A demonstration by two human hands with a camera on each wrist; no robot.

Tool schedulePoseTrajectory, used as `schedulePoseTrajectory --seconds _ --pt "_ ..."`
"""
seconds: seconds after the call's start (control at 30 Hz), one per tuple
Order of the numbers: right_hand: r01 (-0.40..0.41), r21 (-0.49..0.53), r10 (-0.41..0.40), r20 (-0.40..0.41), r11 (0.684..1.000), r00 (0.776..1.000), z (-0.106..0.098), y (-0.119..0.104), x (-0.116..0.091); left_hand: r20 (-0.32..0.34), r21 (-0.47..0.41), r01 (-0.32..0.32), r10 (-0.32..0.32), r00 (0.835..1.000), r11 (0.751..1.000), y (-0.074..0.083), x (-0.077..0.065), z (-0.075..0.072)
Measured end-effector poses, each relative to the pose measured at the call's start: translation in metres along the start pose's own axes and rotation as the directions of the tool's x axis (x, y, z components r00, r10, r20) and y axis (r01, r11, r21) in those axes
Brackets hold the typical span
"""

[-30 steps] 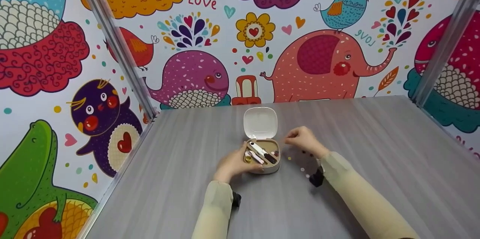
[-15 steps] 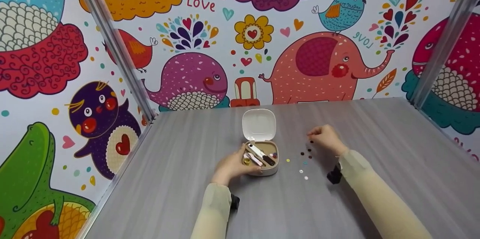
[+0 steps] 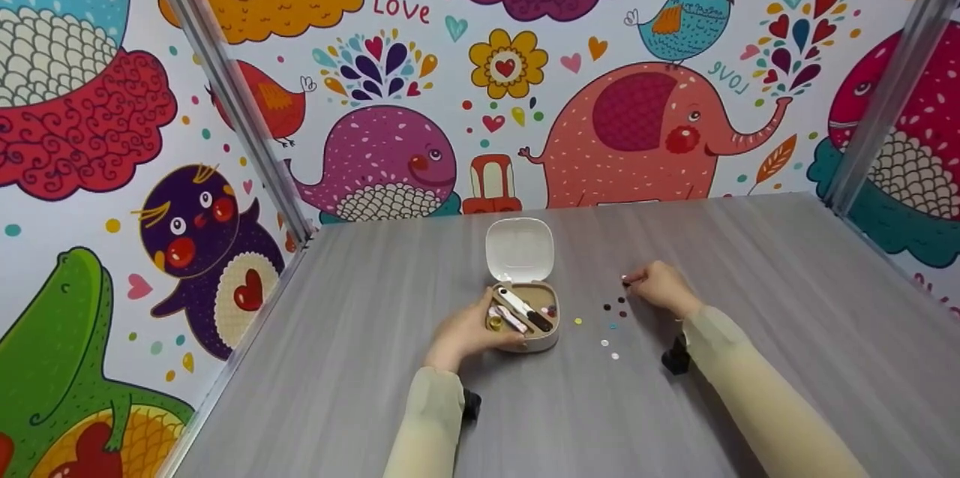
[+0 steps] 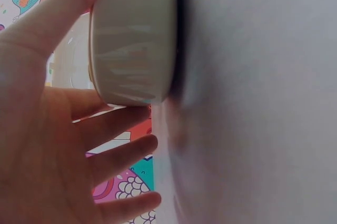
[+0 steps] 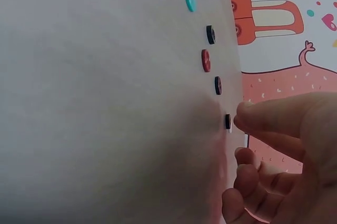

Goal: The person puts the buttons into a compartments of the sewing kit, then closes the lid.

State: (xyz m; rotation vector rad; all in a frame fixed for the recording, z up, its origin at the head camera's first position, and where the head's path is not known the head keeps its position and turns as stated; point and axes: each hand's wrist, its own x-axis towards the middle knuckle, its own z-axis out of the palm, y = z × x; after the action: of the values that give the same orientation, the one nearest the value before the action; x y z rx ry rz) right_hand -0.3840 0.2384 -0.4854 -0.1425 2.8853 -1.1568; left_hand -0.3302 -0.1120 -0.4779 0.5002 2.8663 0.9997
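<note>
A small white box (image 3: pixel 541 344) stands on the table with its lid (image 3: pixel 520 250) raised at the back. My left hand (image 3: pixel 463 329) grips its left side, thumb at the front, the last fingers stretched out in the left wrist view. Inside the box lie a long white-and-black tool (image 3: pixel 525 307), a pink-and-white piece (image 3: pixel 511 318), a small yellow ring-shaped piece (image 3: pixel 495 323) and a few buttons (image 3: pixel 550 311). My right hand (image 3: pixel 666 289) has its thumb and index fingertips at a black button (image 5: pixel 228 122); whether they pinch it is unclear. Its other fingers curl.
Loose buttons lie between the box and my right hand: a yellow one (image 3: pixel 578 321), a blue one (image 3: pixel 613 326), a dark red one (image 5: pixel 206 61), black ones (image 5: pixel 210 35) and white ones (image 3: pixel 604 343). Printed walls (image 3: pixel 420 50) enclose the grey table (image 3: pixel 345 358).
My right hand has moved from beside the box rightward to the dark buttons, then lowered to the farthest one. My left hand has kept its grip on the box.
</note>
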Motion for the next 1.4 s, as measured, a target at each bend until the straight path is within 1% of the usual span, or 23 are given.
schedulePoseTrajectory --seconds 0.23,0.37,0.53,0.67,0.87,1.0,1.1,1.23,1.4 --pt "-0.01 0.028 0.009 0.029 1.0 1.0 -0.002 0.001 -0.002 0.006 0.011 0.011 -0.011 1.0 1.0 0.0 0.001 0.0" --pt "-0.002 0.008 0.001 0.053 1.0 0.999 -0.001 0.002 -0.001 0.001 0.012 0.004 -0.004 1.0 1.0 0.0 0.0 0.0" --pt "0.016 0.001 -0.016 0.058 1.0 0.998 -0.002 0.002 -0.003 0.004 0.014 0.021 -0.021 1.0 1.0 0.0 -0.002 0.0" --pt "0.041 0.011 -0.041 0.04 0.999 0.998 -0.005 0.001 -0.007 0.002 0.005 0.02 -0.02 1.0 1.0 0.0 -0.001 -0.001" --pt "0.057 0.023 -0.057 -0.019 0.998 0.998 -0.003 0.004 -0.011 0.003 0.004 0.014 -0.014 1.0 1.0 0.001 -0.001 0.0" --pt "0.047 0.017 -0.046 -0.021 0.999 0.999 0.0 0.006 -0.01 -0.001 0.009 0.015 -0.015 1.0 1.0 -0.001 -0.002 0.001" --pt "0.017 0.013 -0.016 -0.019 1.0 1.0 0.001 0.006 -0.011 0.001 -0.004 0.015 -0.015 1.0 1.0 -0.002 -0.003 0.003" --pt "0.003 -0.012 -0.004 -0.026 1.0 1.0 0.001 0.004 -0.012 0.001 -0.026 0.003 -0.003 1.0 1.0 -0.001 -0.003 0.003" --pt "0.009 -0.074 -0.013 -0.049 0.997 0.999 0.001 0.001 -0.01 -0.002 -0.026 0.003 -0.003 1.0 1.0 -0.001 -0.001 0.001"
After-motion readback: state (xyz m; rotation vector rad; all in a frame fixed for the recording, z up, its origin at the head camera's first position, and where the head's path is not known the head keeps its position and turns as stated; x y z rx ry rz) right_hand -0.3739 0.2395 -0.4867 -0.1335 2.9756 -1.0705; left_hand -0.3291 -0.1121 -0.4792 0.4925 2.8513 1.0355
